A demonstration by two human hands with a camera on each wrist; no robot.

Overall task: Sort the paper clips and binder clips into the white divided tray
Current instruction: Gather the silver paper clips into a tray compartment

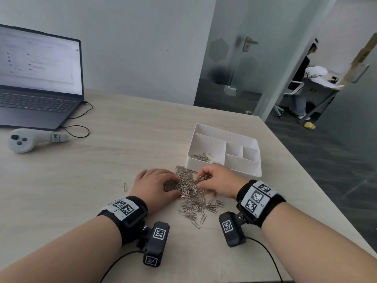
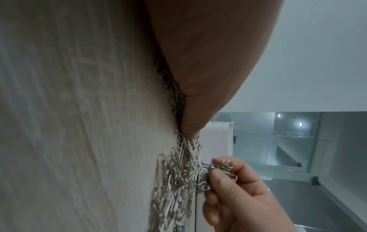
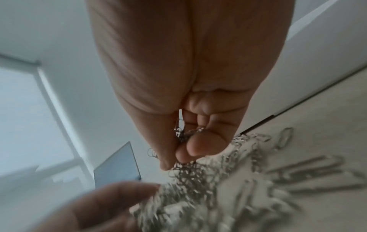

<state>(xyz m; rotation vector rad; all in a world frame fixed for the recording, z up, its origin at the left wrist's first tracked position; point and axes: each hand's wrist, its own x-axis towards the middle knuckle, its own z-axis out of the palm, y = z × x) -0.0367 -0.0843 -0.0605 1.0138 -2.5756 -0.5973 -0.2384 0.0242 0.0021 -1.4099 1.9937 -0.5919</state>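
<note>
A heap of silver paper clips (image 1: 189, 193) lies on the table just in front of the white divided tray (image 1: 242, 170). My left hand (image 1: 161, 183) lies palm down on the heap's left side, its palm (image 2: 198, 78) pressing clips to the table. My right hand (image 1: 207, 178) is at the heap's right top, fingers curled, pinching a tangled bunch of clips (image 2: 220, 169) that is still linked to the heap; the bunch (image 3: 186, 133) shows between thumb and fingers. Some clips (image 1: 201, 157) lie in the tray's large left compartment. I see no binder clips.
One stray paper clip (image 1: 125, 186) lies left of my left hand. An open laptop (image 1: 36, 82) and a white controller (image 1: 26, 139) with a black cable sit at the far left. The table's right edge (image 1: 318, 180) runs close behind the tray. A person sits beyond the glass door.
</note>
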